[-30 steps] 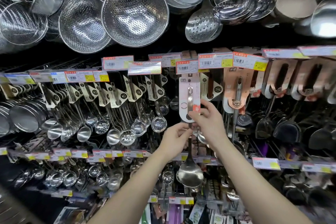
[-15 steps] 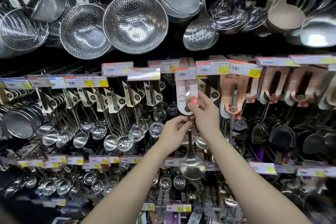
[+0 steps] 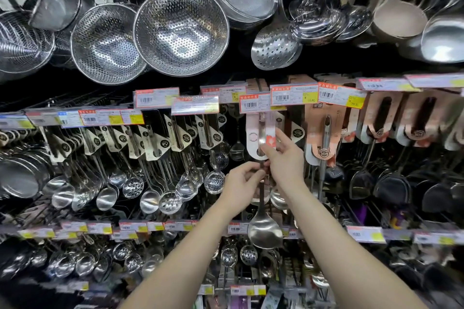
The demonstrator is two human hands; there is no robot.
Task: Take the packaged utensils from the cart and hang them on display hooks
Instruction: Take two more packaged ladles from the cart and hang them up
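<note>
- Display wall [image 3: 37,98] fills view: dark backing, rows of hooks, price tags [image 3: 155,98] along the rails.
- 12 o'clock: colanders [image 3: 180,32], strainers and ladles [image 3: 399,17] hang bowl-down.
- 9 o'clock: rows of carded steel spoons [image 3: 150,200]; 3 o'clock: dark spatulas [image 3: 391,188] on pink cards.
- Center: spoon [image 3: 265,232] on a pale card [image 3: 252,138], card top just under a tag, bowl at 6 o'clock.
- Right hand [image 3: 286,160]: fingers pinch the card's lower edge.
- Left hand [image 3: 241,180]: fingers closed on the spoon handle below it.
</note>
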